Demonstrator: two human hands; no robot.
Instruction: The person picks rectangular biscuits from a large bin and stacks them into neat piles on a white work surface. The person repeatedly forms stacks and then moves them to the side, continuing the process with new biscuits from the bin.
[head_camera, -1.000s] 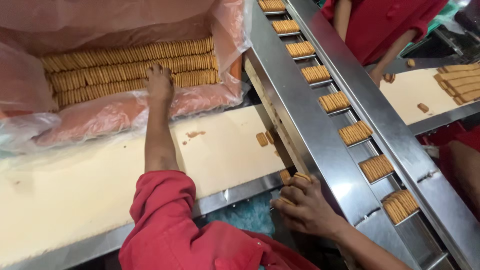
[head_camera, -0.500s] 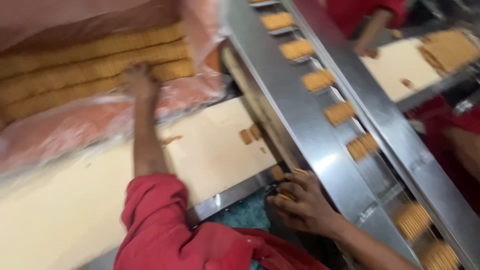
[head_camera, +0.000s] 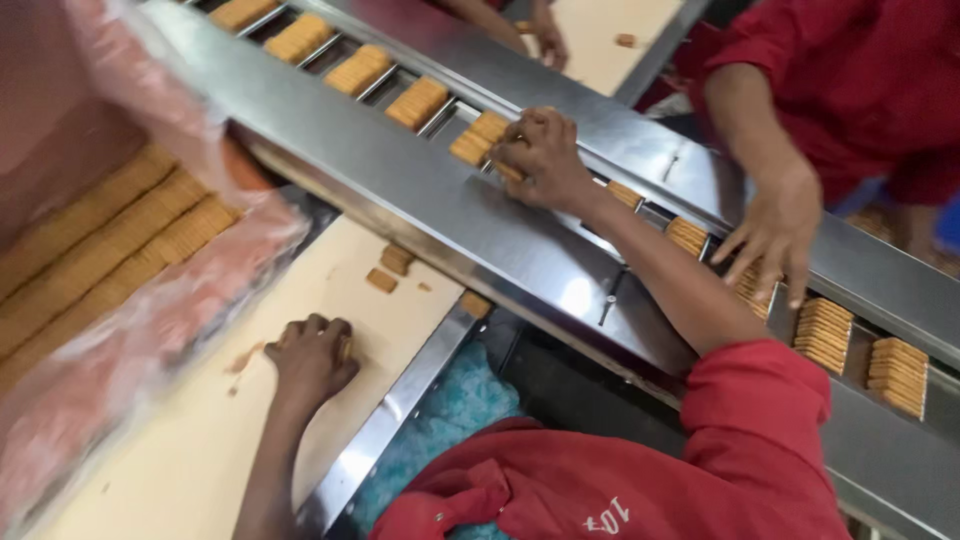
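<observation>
So the left hand (head_camera: 312, 352) is down on the cream table (head_camera: 190, 450), fingers curled in like a loose fist, knuckles up; can't tell if there's anything inside it. A couple of loose biscuits (head_camera: 390, 268) sit on the table just ahead of it, and one more by the metal edge. Off to the far left there's a box lined with pink plastic (head_camera: 150, 330), with long rows of biscuits (head_camera: 100, 250) lying on edge inside.

The right hand (head_camera: 545, 158) is reaching across the steel rail (head_camera: 420, 190) to the conveyor (head_camera: 900, 290), fingers bunched and pressing against a stack (head_camera: 482, 138) sitting in one of the slots. Looks like it's gripping a few biscuits at the fingertips, but the blur makes that hard to call. More stacks fill the slots up and down the line.

Another person in red has a hand (head_camera: 770, 235) spread over a stack further down the conveyor, near the right forearm but not touching it. A third hand (head_camera: 545, 30) is at the top, by another cream table
</observation>
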